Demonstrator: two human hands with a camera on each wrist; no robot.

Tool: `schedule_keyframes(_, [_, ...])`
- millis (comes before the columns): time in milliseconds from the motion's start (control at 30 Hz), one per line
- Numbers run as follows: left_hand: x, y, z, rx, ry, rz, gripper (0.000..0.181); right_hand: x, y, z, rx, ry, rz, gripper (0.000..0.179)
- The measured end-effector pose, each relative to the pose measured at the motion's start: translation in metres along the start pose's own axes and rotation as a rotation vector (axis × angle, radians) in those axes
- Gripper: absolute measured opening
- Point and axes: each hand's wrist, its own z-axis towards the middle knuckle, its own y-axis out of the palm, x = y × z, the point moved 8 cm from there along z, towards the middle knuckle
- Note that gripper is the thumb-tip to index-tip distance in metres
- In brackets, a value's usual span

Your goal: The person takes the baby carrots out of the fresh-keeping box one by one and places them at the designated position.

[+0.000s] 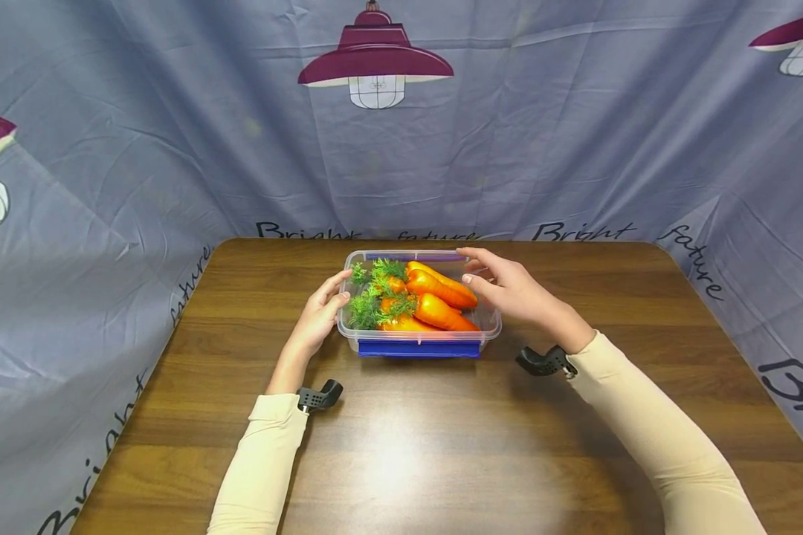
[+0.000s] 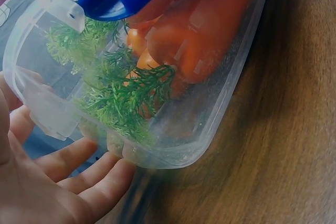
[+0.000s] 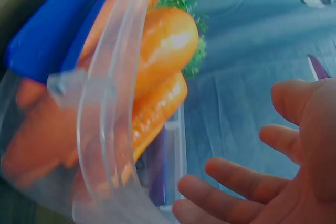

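A clear plastic food container (image 1: 348, 336) with blue side clips (image 1: 418, 348) stands lidless on the table. Inside lie several glossy orange carrots (image 1: 435, 287), their feathery green tops (image 1: 368, 308) toward the left end. At that left end is my left hand (image 1: 320, 316), thumb by the rim; in the left wrist view its loosely spread fingertips touch the outer wall. My right hand (image 1: 508, 288) hovers at the right end, fingers reaching over the rim. Its fingers (image 3: 220, 192) are spread and hold nothing in the right wrist view.
The wooden table (image 1: 401, 438) extends around the container, with a bright glare spot in front. A grey-blue curtain (image 1: 401, 163) printed with lamps and lettering hangs behind and at both sides. Black wrist mounts (image 1: 321, 396) stick out from both sleeves.
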Motion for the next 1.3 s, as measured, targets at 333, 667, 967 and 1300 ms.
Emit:
schedule_keyframes(333, [0.001,0.0,-0.001,-0.002,-0.004,-0.023,0.051,-0.01,0.029,0.004,-0.118,-0.057,0.037,0.047])
schedule_keyframes(667, [0.0,0.0,-0.001,0.004,-0.005,-0.025,0.05,-0.013,0.05,0.008,-0.217,-0.119,-0.032,0.046])
schedule_keyframes(967, [-0.001,0.002,-0.005,0.003,-0.014,0.005,0.05,-0.01,0.057,0.006,-0.266,-0.13,-0.039,0.056])
schedule_keyframes(1300, [-0.001,0.002,-0.003,0.001,-0.005,0.011,0.05,-0.015,0.057,0.003,-0.198,-0.238,-0.03,0.065])
